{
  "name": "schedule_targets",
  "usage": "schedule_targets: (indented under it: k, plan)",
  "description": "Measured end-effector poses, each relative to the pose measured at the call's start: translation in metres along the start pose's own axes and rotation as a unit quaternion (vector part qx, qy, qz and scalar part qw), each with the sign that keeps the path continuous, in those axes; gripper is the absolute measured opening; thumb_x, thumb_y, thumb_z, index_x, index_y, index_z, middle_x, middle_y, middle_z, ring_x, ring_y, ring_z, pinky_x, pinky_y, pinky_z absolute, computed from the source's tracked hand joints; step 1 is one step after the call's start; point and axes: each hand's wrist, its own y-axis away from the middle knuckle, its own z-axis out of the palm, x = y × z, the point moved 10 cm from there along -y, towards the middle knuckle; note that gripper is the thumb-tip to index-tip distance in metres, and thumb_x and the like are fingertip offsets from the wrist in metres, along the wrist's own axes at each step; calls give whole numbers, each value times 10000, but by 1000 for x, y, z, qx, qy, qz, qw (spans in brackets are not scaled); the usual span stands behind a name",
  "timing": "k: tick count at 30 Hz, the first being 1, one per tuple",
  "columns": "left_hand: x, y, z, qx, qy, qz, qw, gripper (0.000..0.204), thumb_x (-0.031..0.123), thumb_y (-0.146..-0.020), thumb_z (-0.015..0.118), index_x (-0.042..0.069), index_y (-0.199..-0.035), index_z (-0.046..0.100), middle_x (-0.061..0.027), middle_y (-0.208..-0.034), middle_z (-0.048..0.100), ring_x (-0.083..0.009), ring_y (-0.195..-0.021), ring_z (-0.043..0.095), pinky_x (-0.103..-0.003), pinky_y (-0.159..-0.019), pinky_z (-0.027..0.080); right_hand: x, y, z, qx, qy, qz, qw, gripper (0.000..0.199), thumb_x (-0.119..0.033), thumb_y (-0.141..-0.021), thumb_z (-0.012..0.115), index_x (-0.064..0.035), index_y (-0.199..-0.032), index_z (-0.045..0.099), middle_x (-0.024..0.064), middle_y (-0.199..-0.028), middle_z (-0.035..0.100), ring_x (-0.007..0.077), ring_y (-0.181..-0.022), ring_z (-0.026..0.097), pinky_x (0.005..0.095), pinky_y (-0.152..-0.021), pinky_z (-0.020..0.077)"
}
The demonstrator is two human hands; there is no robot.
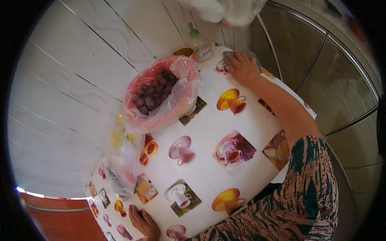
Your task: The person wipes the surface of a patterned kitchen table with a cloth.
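My right hand (243, 68) reaches to the far right corner of the table and presses a grey cloth (256, 60) against the tablecloth (209, 138), gripping it under bent fingers. Part of the cloth is hidden beneath the palm. Resting on the near left part of the same tablecloth, my left hand (144, 225) lies flat with its fingers stretched out and holds nothing. The tablecloth is white with printed cups and saucers.
A pink basket (130, 94) lined with clear plastic holds dark grapes (155, 92). Behind it stand a clear bottle with a green top (202, 48) and a small round container (184, 52). Clear plastic bags (124, 156) lie along the left edge, beside a panelled wall (72, 92).
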Motion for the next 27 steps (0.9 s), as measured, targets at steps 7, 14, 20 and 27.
schedule_targets:
  k: [7, 14, 20, 27]
  plan:
    - [1, -3, -1, 10, 13, -6, 1000, 474, 260, -992, 438, -44, -1355, 427, -228, -1432, 409, -385, -1333, 377, -472, -1110, 268, 56, 76, -19, -14, -7, 30, 999, 582, -521, -988, 332, -259, -1507, 304, 79, -1565, 273, 279, -1439, 257, 562, -1093, 284]
    - [-12, 0, 8, 52, 3, 10, 999, 484, 289, -988, 445, -28, -1354, 432, -201, -1430, 424, -359, -1336, 382, -462, -1112, 276, 108, 198, -52, 10, 19, 76, 997, 583, -520, -982, 361, -252, -1498, 324, 97, -1553, 299, 292, -1433, 272, 603, -1057, 300]
    - [-13, -5, 15, 61, -11, -2, 998, 496, 322, -979, 457, -20, -1337, 452, -179, -1425, 441, -346, -1338, 383, -456, -1114, 274, 124, 275, -61, 70, -43, 131, 988, 560, -456, -973, 426, -196, -1468, 388, 168, -1540, 301, 377, -1423, 257, 609, -1086, 260]
    - [-22, -5, 18, 55, 14, -33, 998, 533, 376, -974, 454, -1, -1351, 472, -149, -1444, 442, -323, -1371, 349, -458, -1141, 228, 38, 335, -62, 197, -156, 85, 964, 545, -310, -942, 532, -62, -1418, 438, 304, -1500, 261, 499, -1399, 175, 548, -1152, 168]
